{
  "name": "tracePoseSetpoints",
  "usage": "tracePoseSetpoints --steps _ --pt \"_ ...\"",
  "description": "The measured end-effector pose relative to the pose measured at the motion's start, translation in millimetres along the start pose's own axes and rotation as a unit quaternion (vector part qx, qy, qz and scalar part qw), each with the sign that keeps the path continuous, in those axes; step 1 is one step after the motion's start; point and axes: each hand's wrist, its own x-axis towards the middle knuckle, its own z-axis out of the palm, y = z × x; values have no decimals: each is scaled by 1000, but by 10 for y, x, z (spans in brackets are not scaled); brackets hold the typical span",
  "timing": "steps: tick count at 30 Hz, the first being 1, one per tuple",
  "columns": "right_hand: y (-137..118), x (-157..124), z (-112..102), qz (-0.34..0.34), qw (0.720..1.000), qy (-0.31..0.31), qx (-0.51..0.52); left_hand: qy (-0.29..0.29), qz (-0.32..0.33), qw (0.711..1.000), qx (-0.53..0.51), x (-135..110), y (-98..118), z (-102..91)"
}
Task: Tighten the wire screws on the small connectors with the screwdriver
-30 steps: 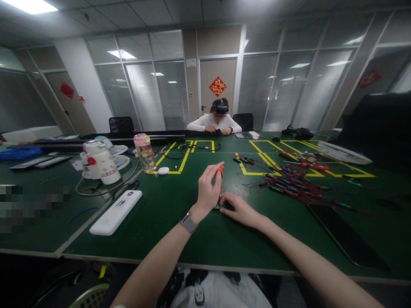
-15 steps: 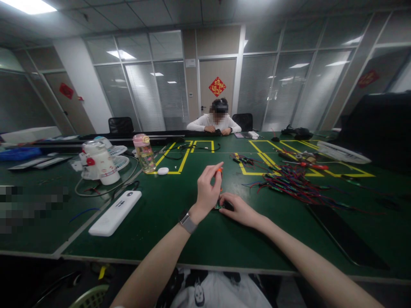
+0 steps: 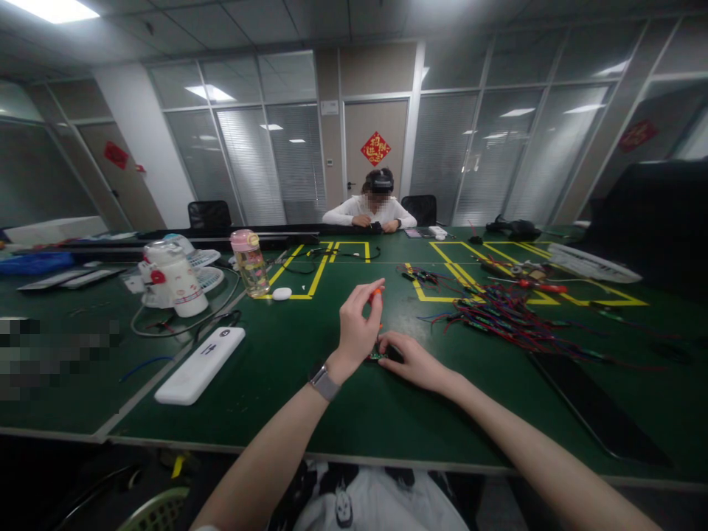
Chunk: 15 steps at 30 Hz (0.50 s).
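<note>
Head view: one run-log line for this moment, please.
left hand: holds orange item | right hand: at small green board | wire pile: right of both hands

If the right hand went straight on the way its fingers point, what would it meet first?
The right hand would probably first meet the small green board at its fingertips, then the left hand, though depth there is unclear.

I see gold Chinese characters [image 3: 376, 147] on the red diamond sign [image 3: 365, 150] ahead (招 at top). The white case's [image 3: 191, 380] dark marking [image 3: 209, 349] is illegible.
</note>
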Motion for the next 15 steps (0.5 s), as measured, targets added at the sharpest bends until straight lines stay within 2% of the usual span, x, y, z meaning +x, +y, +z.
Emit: tracePoseSetpoints --steps 6,11,15 --pt "-2 -2 -1 3 1000 3 -3 12 17 999 39 2 -2 1" --pt "17 -1 1 1 1000 4 4 -18 15 1000 6 -3 5 -18" --pt "14 -4 -5 2 1000 7 6 -6 9 1000 14 3 3 -7"
